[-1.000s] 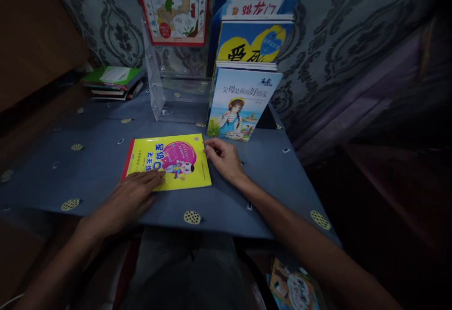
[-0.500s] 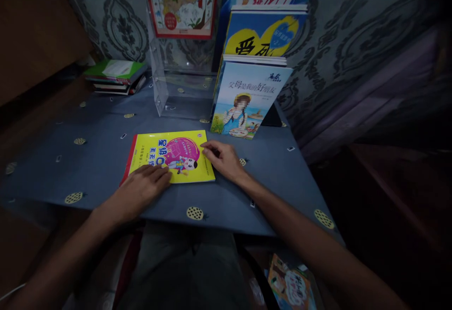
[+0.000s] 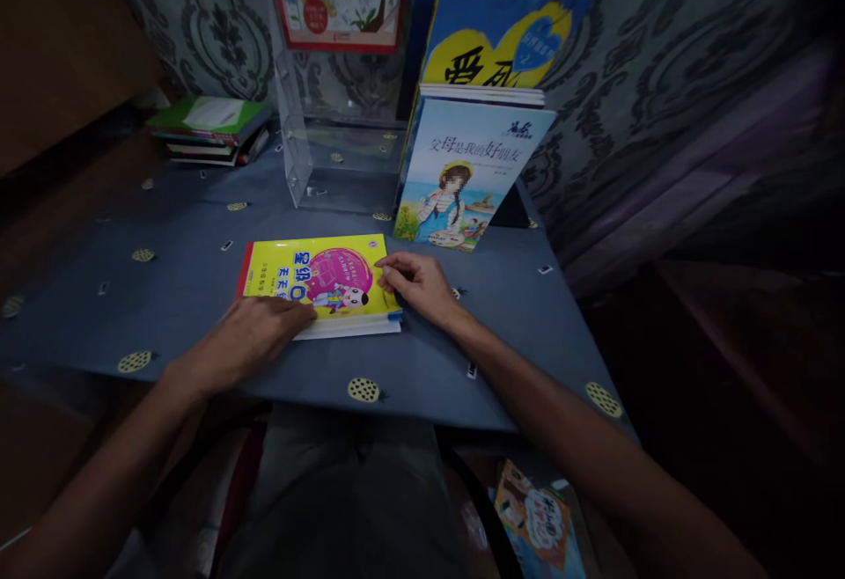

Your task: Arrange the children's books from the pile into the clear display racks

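A yellow workbook (image 3: 317,275) with a red spine and a pink circle on its cover lies on the cloth-covered table. White page edges and a blue bit show along its near side, where the cover stands a little off the pages. My left hand (image 3: 254,328) rests over the near left part of the workbook, fingers stretched out together on the cover; its thumb is hidden. At the right edge, my right hand (image 3: 419,284) pinches the workbook's cover between thumb and forefinger.
Behind the workbook stand a clear acrylic rack (image 3: 297,157) holding a red-framed picture book (image 3: 340,29) and, to its right, a light-blue book (image 3: 475,165) before a blue-and-yellow one (image 3: 508,33). Several stacked books (image 3: 208,126) lie at back left. An orange book (image 3: 534,513) sits below the table.
The near edge of the workbook's cover has come up, baring page edges. My left hand has shifted slightly left. The whole view has tilted a little downward.
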A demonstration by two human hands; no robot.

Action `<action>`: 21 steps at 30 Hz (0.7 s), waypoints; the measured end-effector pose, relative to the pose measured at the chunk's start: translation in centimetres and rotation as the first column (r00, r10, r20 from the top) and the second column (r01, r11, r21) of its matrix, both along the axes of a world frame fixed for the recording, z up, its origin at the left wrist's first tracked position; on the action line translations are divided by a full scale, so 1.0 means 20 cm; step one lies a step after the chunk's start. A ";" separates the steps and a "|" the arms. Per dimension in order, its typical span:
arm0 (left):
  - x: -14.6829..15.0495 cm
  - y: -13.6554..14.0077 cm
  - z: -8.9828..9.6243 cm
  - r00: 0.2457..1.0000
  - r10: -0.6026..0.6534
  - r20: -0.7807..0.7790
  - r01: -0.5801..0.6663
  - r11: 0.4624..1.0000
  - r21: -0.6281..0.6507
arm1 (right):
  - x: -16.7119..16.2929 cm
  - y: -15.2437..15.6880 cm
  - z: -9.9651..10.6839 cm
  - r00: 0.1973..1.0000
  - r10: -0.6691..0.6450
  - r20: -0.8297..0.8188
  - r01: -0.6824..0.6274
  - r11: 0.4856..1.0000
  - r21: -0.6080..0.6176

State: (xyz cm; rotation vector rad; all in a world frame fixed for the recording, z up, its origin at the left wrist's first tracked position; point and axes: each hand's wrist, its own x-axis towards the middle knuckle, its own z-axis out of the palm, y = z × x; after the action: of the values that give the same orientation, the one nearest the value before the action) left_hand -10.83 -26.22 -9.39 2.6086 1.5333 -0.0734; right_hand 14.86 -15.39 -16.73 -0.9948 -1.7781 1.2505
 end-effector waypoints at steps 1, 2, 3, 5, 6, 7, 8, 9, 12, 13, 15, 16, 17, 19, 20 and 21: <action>0.00 0.00 0.00 1.000 0.001 -0.009 -0.001 1.000 -0.012 | 0.00 0.00 0.00 1.000 0.002 0.005 -0.002 1.000 0.002; 0.01 0.00 0.00 1.000 -0.001 -0.020 0.001 1.000 -0.018 | 0.00 0.00 0.00 1.000 0.003 0.008 -0.003 1.000 0.003; 0.01 0.00 0.01 1.000 -0.007 -0.030 0.006 1.000 -0.020 | 0.00 0.00 0.01 1.000 0.004 0.011 -0.004 1.000 0.004; 0.01 0.00 0.00 0.999 -0.021 -0.043 0.020 1.000 -0.013 | 0.00 0.00 0.01 1.000 0.005 0.015 -0.005 1.000 0.003; 0.01 -0.01 0.00 0.999 -0.027 -0.046 0.027 1.000 -0.008 | 0.00 0.00 0.01 1.000 0.006 0.016 -0.006 1.000 0.002; 0.01 -0.01 0.00 0.998 -0.035 -0.043 0.035 0.999 -0.003 | 0.00 0.00 0.01 1.000 0.006 0.017 -0.006 1.000 0.001; 0.00 -0.01 -0.01 0.999 -0.039 -0.035 0.040 0.999 0.005 | 0.00 0.00 0.01 1.000 0.007 0.018 -0.007 1.000 0.001; 0.00 -0.01 -0.02 0.999 -0.039 -0.020 0.040 0.999 0.015 | 0.00 0.00 0.00 1.000 0.008 0.020 -0.008 1.000 0.000; -0.01 -0.02 -0.04 0.998 -0.043 0.037 0.041 0.998 0.046 | -0.01 0.01 -0.02 0.999 0.007 0.033 -0.007 1.000 0.004; -0.01 -0.02 -0.05 0.997 -0.048 0.052 0.045 0.997 0.057 | 0.00 0.02 -0.02 0.999 0.005 0.041 -0.005 1.000 0.007; -0.01 -0.02 -0.06 0.995 -0.067 0.077 0.060 0.995 0.083 | 0.00 0.01 0.00 0.998 -0.015 0.067 0.013 0.999 0.030; -0.01 -0.02 -0.06 0.993 -0.075 0.092 0.066 0.993 0.101 | 0.00 0.00 0.02 0.995 -0.037 0.087 0.032 0.998 0.062; -0.02 -0.02 -0.07 0.991 -0.080 0.109 0.067 0.991 0.119 | 0.00 -0.02 0.05 0.992 -0.062 0.109 0.050 0.992 0.113; -0.02 -0.03 -0.07 0.988 -0.078 0.137 0.060 0.989 0.133 | -0.02 -0.11 0.13 0.986 -0.094 0.138 0.054 0.963 0.264; -0.02 -0.03 -0.08 0.986 -0.073 0.147 0.054 0.990 0.129 | -0.05 -0.18 0.16 0.989 -0.070 0.131 0.022 0.940 0.342; -0.03 -0.03 -0.08 0.986 -0.068 0.154 0.049 0.991 0.123 | -0.08 -0.26 0.19 0.995 -0.011 0.102 -0.031 0.912 0.408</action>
State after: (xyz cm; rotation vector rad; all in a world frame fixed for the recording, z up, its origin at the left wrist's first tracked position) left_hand -11.40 -26.76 -10.92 2.6753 1.4497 0.2212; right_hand 13.25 -20.63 -12.92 -0.8153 -2.0179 0.7905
